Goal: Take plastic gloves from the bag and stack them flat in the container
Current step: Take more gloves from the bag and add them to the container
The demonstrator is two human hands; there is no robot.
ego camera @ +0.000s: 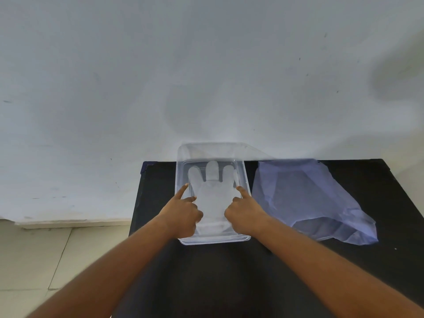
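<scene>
The left hand [183,214] is reaching into the clear container [246,180] with its index finger stretched forward and the other fingers curled loosely under; it is grasping nothing, only pressing down along the left edge of the plastic glove [212,198]. The right hand [244,213] is mirroring it, index finger pointing forward along the glove's right edge, the rest folded, nothing held. Whether the curled knuckles are also touching the film I cannot tell.

The glove is lying flat inside the container, fingers pointing away from the person, cuff toward the near wall. How many are stacked there is unclear, since the film is translucent. The container is sitting on the black table [229,271], its far end against or just over the table's back edge by the white wall [206,65]. Just beside it on the right, the bluish bag [309,198] is lying slack and crumpled, its mouth seemingly toward the near right.

The likely trouble is in the lifting away. Film this thin tends to cling to skin, so as the hands are withdrawing the glove could be coming up with a fingertip, folding at the thumb or cuff and spoiling the flat stack. Pressing hard on one side could also be shifting the light container toward the back edge. Drawing the next glove from the limp bag one-handed risks dragging the bag or pulling several at once.
</scene>
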